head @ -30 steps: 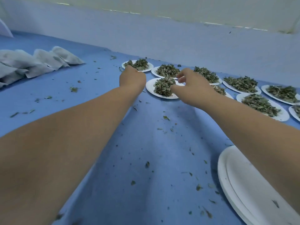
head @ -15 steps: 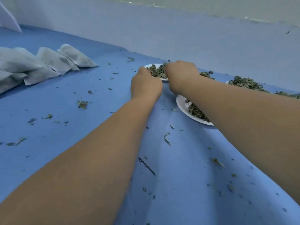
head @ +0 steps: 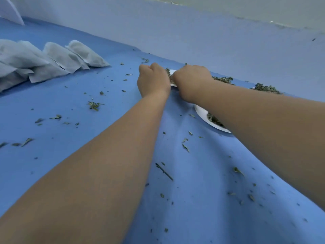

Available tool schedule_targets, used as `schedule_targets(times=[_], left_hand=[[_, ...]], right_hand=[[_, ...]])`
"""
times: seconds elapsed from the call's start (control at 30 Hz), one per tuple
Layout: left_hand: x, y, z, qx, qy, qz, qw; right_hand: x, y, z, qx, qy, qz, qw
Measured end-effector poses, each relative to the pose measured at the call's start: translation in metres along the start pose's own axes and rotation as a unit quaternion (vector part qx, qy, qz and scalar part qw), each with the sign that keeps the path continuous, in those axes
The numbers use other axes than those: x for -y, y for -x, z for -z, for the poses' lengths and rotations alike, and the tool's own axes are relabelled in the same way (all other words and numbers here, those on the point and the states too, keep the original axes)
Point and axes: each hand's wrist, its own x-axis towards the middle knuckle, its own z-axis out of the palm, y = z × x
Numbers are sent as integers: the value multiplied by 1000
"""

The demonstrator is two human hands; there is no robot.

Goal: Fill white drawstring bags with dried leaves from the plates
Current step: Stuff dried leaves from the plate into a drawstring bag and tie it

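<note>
Creased blue cloth [head: 52, 164]; pale wall [head: 193, 32] behind

Puffy white bags [head: 59, 57] — leaf-heaped plates [head: 202, 113]

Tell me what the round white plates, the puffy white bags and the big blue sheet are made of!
The round white plates look like paper or thin plastic: thin rim, flat matte white. The puffy white bags seem to be non-woven fabric: soft, matte, creased, dark shapes showing through. The big blue sheet looks like matte cloth: it ripples into folds.
</note>
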Motion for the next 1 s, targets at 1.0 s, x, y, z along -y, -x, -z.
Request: schedule_targets(times=[1.0], left_hand=[[-54, 254, 141, 177, 238, 203, 933]], right_hand=[[28, 382, 104, -117, -54, 13, 992]])
